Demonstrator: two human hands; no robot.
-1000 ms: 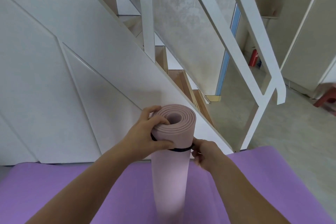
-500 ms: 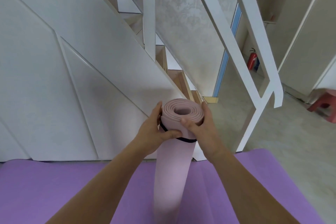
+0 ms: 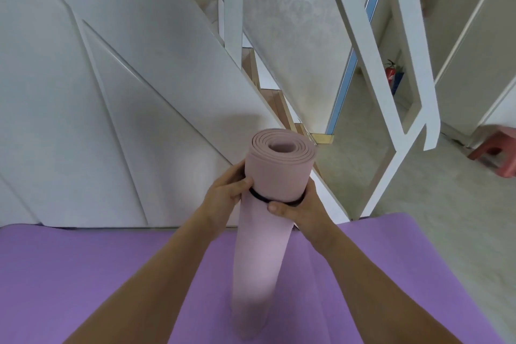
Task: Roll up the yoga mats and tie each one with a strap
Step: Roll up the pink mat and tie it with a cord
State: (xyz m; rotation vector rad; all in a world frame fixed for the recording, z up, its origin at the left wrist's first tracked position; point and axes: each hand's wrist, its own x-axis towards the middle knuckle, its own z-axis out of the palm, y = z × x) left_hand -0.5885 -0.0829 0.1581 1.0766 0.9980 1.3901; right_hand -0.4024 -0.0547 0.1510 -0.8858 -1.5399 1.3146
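A rolled pink yoga mat [image 3: 268, 232] stands upright on a flat purple yoga mat [image 3: 111, 274] spread over the floor. A black strap [image 3: 261, 196] circles the roll a short way below its top end. My left hand [image 3: 227, 194] grips the roll from the left at the strap, thumb on the front. My right hand [image 3: 300, 208] grips it from the right, just under the strap, with the thumb across the front. The roll's spiral end faces the camera.
A white panelled stair side [image 3: 97, 106] rises behind the mats, with wooden steps [image 3: 275, 98] and a white railing [image 3: 402, 78] to the right. A red stool [image 3: 499, 151] stands on the pale floor far right; a fire extinguisher [image 3: 391, 75] stands further back.
The strap now sits lower down the roll. Both hands have slid down with it, the right hand from the top rim to just under the strap.
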